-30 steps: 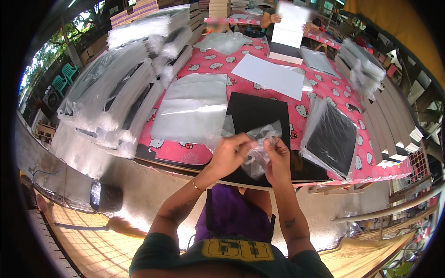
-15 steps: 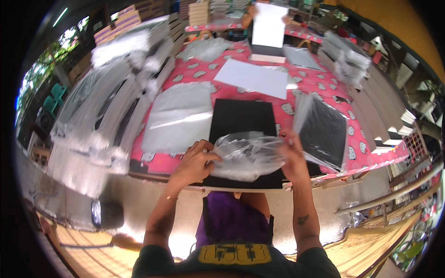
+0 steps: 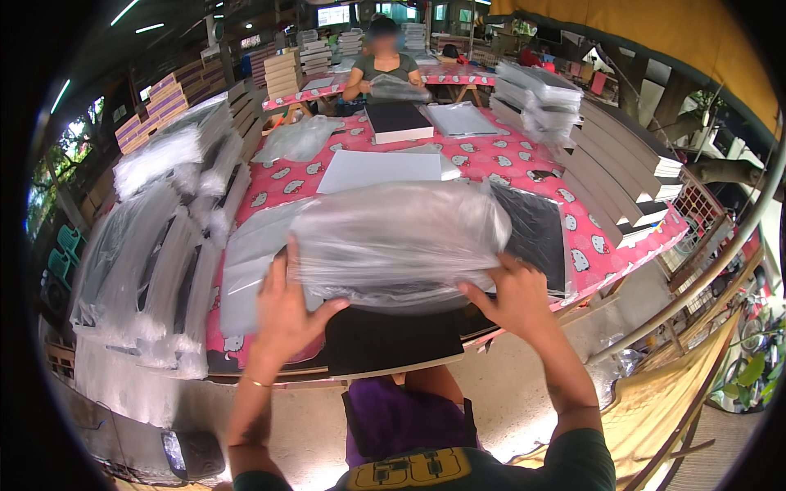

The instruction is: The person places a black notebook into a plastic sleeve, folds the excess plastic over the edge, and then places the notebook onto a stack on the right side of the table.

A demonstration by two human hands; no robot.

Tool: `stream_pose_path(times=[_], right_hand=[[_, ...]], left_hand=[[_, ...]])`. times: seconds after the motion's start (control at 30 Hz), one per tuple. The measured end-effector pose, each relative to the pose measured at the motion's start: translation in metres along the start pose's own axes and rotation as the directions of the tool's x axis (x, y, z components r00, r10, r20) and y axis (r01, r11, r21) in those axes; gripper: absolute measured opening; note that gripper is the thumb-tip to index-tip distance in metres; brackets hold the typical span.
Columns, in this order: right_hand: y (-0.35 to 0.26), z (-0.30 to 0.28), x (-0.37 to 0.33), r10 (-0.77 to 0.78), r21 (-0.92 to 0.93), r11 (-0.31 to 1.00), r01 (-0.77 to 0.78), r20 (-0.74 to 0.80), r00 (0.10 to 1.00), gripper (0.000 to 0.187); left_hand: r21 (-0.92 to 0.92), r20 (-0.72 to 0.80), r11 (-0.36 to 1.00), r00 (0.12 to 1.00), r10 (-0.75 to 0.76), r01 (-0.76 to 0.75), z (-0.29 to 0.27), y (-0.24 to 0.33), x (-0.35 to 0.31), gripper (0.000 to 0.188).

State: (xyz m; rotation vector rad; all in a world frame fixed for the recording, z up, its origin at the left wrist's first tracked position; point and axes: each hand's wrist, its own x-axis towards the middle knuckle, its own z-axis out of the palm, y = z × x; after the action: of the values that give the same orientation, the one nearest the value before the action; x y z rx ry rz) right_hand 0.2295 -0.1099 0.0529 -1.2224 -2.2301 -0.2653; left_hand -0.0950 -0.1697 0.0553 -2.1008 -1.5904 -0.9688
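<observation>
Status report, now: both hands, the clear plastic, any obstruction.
Left hand spread, at the left edge of the clear plastic; right hand at its right. Plastic billowed, partly covering flat black item. No obstruction visible between hands.

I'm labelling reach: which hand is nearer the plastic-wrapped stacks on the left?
Left. The left hand is right of the wrapped stacks, at the left end of the clear plastic; the right hand is farther away, at its right end.
</observation>
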Motion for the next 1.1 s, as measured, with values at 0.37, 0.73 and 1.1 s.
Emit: stream_pose_path(times=[0.37,0.73,1.1], right_hand=[[0.024,0.043,-0.015,-0.345,0.613,-0.665,-0.427,0.255,0.903,0.030],[0.010,0.040,-0.030,0.193,0.647,-0.691,-0.323,0.595,0.780,0.024],[0.032,0.058,-0.045,-0.407,0.768,-0.228,-0.599,0.484,0.775,0.042]], left_hand=[[-0.513,0.611,0.858,0.699,0.371,-0.006,-0.009,0.021,-0.010,0.028],[-0.781,0.624,0.459,0.528,0.576,0.423,0.005,-0.002,-0.032,0.028],[-0.694,0.720,0.386,0.579,0.383,0.608,-0.007,-0.037,-0.059,0.028]])
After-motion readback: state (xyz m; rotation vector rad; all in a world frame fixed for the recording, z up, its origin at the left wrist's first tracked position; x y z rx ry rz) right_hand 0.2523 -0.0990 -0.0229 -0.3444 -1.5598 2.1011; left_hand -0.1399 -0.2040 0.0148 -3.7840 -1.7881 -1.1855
